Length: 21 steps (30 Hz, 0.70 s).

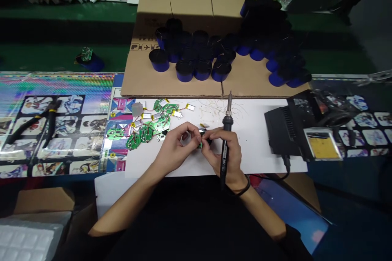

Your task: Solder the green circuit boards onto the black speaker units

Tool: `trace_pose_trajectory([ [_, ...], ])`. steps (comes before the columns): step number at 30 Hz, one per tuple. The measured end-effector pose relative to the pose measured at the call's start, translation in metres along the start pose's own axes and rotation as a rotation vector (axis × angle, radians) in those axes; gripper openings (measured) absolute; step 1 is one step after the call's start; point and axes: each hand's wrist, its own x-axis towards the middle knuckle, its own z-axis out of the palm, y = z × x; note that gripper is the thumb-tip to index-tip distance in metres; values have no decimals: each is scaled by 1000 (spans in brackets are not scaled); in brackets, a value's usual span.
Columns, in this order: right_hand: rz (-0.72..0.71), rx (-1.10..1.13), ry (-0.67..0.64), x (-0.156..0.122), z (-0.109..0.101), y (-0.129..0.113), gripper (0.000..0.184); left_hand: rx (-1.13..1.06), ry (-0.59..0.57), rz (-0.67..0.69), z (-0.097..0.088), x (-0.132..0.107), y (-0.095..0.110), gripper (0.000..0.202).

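Observation:
Over the white work surface, both hands meet at a small green circuit board (200,145), mostly hidden by fingers. My left hand (178,147) is closed, thumb and forefinger pinching the board's left side. My right hand (228,159) is closed around a soldering iron (226,147), whose metal tip points up and away from me. The right fingertips also touch the board or something dark beside it; which one is unclear. Just beyond the fingers lies a small battery with a yellow end (203,125). Left of my hands is a loose pile of green circuit boards (159,124) with silver batteries wired to them.
Blue cylinders with black tops (185,71) stand on a cardboard sheet (245,77) behind. A black soldering station (283,128) and a yellow sponge tray (324,145) are at right. Pliers (50,120) lie far left. Wire clippings (219,112) are scattered near the cardboard.

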Motion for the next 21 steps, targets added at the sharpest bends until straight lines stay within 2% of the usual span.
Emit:
trace_pose_trajectory([
  [5,-78,-60,-10,0,-2,0,40,-108,-43,-76,0,-1,1,15],
  [11,-82,-57,-83,7,-17,1,39,-51,-156,-121,-12,-2,7,26],
  [15,-140,-66,-142,13,-20,1,39,-20,-191,-91,-17,0,8,29],
  [18,-158,-49,-137,13,-19,1,40,13,-222,-72,-17,0,9,25],
  [21,-120,-11,-117,11,-17,2,39,111,-171,24,-16,-2,7,18],
])
